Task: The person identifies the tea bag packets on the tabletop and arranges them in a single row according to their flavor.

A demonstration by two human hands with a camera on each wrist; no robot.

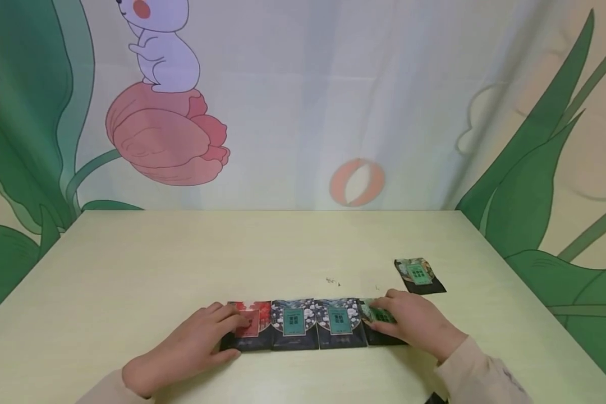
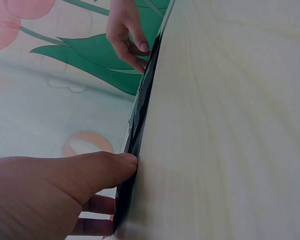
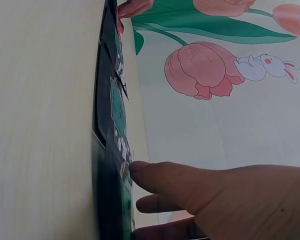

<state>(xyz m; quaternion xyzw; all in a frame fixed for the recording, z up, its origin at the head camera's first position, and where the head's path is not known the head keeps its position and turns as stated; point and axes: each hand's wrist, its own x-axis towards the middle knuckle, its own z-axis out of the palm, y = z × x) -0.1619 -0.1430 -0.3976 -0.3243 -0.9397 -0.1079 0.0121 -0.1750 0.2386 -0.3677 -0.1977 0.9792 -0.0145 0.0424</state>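
Observation:
Four flat sachets lie edge to edge in a row across the table. My left hand (image 1: 194,342) rests on the red sachet (image 1: 255,331) at the left end, fingertips on its face and thumb at its near edge. Two matching dark sachets with white flowers and teal labels, the left one (image 1: 294,325) and the right one (image 1: 339,324), fill the middle. At the right end my right hand (image 1: 416,321) touches the green-labelled sachet (image 1: 384,338), thumb and fingers spread over it and partly hiding it. In the right wrist view that sachet (image 3: 112,210) lies under the fingertips.
Another green-labelled sachet (image 1: 418,276) lies apart, behind the right hand. Small dark specks (image 1: 333,281) are on the pale table (image 1: 207,252) behind the row. A black corner of something (image 1: 436,399) shows by the right sleeve. A printed curtain (image 1: 283,112) hangs behind the table.

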